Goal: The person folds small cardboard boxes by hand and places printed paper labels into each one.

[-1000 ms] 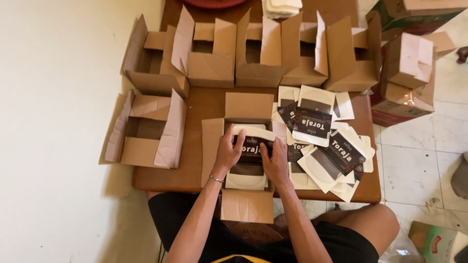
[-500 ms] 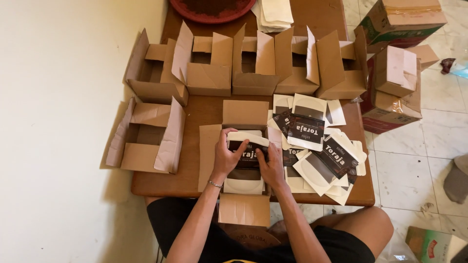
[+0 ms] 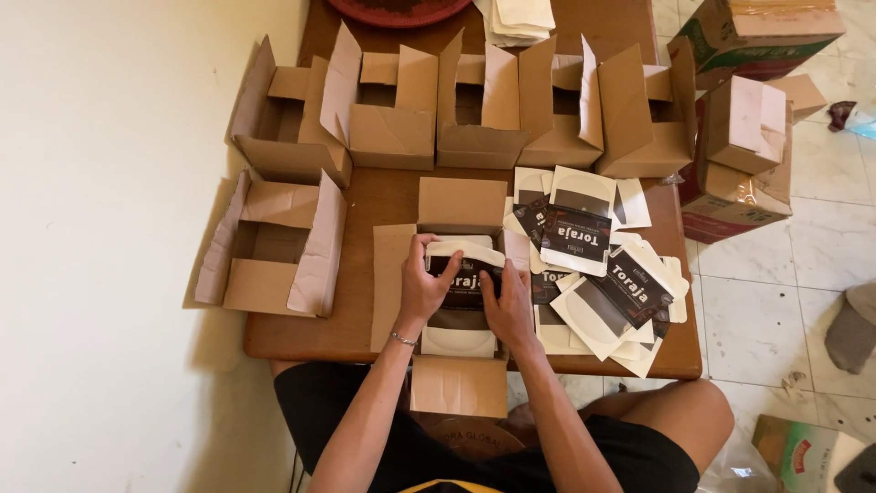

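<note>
While both hands stay at frame centre as before, left hand [image 3: 422,290] and right hand [image 3: 507,309] fingers clamp the dark pouch [image 3: 464,285] inside the open box [image 3: 458,274]; its lower half is hidden.

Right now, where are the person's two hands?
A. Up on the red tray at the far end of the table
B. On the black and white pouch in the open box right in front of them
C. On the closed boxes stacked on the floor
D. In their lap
B: the left hand and the right hand both grip the black and white pouch sitting in the open box in front of the person.
</note>
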